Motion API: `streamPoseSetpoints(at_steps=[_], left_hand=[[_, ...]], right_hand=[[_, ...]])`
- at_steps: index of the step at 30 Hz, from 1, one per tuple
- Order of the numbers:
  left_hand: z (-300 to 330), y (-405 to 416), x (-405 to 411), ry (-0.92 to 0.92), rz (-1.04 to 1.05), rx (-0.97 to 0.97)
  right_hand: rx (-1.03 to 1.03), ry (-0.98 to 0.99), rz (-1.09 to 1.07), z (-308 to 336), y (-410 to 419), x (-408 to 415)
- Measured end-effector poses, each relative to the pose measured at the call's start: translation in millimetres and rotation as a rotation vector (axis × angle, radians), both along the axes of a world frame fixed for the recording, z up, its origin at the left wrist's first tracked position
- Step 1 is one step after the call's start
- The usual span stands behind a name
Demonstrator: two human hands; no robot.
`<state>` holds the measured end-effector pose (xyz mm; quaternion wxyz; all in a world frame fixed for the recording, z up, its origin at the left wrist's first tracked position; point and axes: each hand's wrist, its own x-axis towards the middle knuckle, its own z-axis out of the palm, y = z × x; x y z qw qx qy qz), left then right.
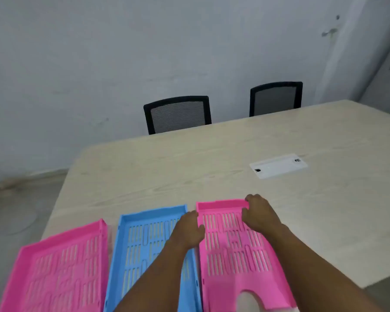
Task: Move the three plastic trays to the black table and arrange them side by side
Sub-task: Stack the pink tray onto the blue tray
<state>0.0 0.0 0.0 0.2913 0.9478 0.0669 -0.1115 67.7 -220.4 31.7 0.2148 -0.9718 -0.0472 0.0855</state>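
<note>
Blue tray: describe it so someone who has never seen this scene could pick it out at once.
On the pale wooden table, three slotted plastic trays lie in a row along the near edge. The blue tray is the middle one, with a pink tray on its left and another pink tray, held by both hands, on its right. It is the only blue one.

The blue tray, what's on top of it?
Only the person's left forearm crosses above the blue tray; nothing else shows in it, though the strip beneath the arm is hidden.
</note>
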Motion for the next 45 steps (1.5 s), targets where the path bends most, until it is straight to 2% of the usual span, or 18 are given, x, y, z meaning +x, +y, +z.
streamPoseSetpoints(at_steps=[3,6,16,21,25,29,35,41,45], left_hand=[[-19.1,-9.8,-9.9,0.087,0.034,-0.048],[-29.6,-18.8,-13.3,0.09,0.096,-0.083],[-48.1,-44.9,-21.5,0.217,0.205,-0.154],[-57.1,-44.9,-7.9,0.208,0.211,-0.246],[-65.6,-34.6,16.7,0.086,0.247,-0.28],[-34.5,-18.1,22.0,-0.025,0.313,-0.348],[-5.8,34.7,-2.2,-0.149,0.532,-0.402],[-7.2,106.9,-51.6,-0.237,0.648,-0.344],[-17.1,143.1,-90.2,-0.193,0.725,-0.352]], right_hand=[[-0.044,0.062,-0.073,-24.2,-21.6,-14.9],[-0.083,0.144,-0.124,-48.6,-43.0,-34.1],[0.039,0.203,-0.261,-91.6,-63.4,-47.1],[0.055,0.123,-0.373,-88.0,-73.2,-38.3],[0.121,0.006,-0.407,-71.8,-76.0,-17.5],[0.223,-0.084,-0.414,-54.5,-52.5,-6.0],[0.387,-0.153,-0.323,-44.1,10.8,-11.4],[0.477,-0.109,-0.218,-56.3,88.0,-45.3],[0.495,-0.047,-0.206,-70.2,127.9,-78.2]])
